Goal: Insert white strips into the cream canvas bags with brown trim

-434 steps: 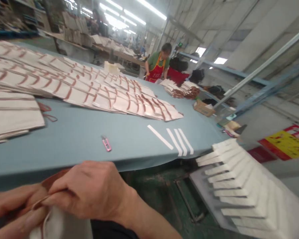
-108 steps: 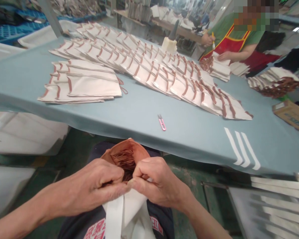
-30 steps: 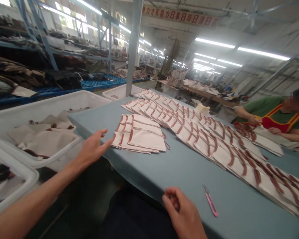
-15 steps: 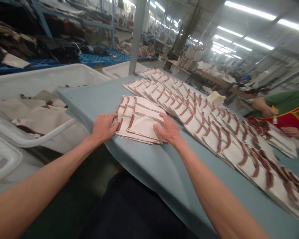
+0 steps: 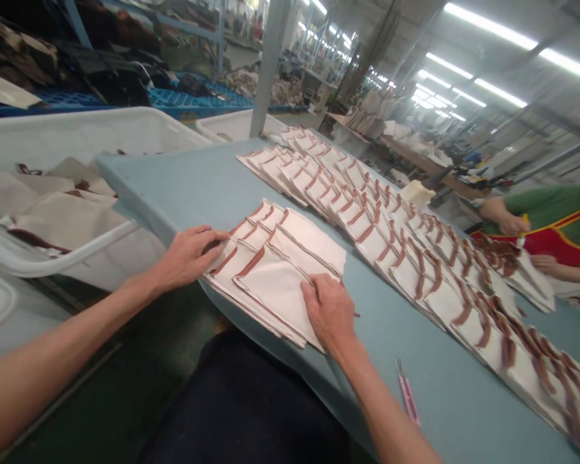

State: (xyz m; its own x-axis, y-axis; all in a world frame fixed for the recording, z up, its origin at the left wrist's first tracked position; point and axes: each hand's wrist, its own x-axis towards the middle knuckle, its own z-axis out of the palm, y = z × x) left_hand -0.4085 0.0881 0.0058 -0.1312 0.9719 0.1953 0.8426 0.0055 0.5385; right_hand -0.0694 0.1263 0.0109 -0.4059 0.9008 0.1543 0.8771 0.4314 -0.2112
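In front of me, off-white fabric pieces [image 5: 283, 283] with brown trim lie in overlapping rows near the edge of the table. My left hand [image 5: 191, 256] reaches to their left side, fingers stretched and thumb apart, fingertips at the trimmed edge. On the right side of the pieces, my right hand [image 5: 329, 312] has its fingers curled over the edge of the nearest ones; the fingertips are partly hidden. Pink-handled thread snips [image 5: 406, 393] lie on the table to the right of my right forearm.
The blue-green table [image 5: 174, 187] carries long overlapping rows of similar fabric pieces [image 5: 362, 222]. White bins [image 5: 125, 238] with fabric stand at left. A metal post [image 5: 269, 71] rises behind. At far right, a co-worker in a green top [image 5: 551, 209] handles fabric and a yellow tool.
The fabric pieces now lie closer to me, and their rows are spread wider. My right hand has come nearer with curled fingers; my left fingers have straightened. The snips have come into view.
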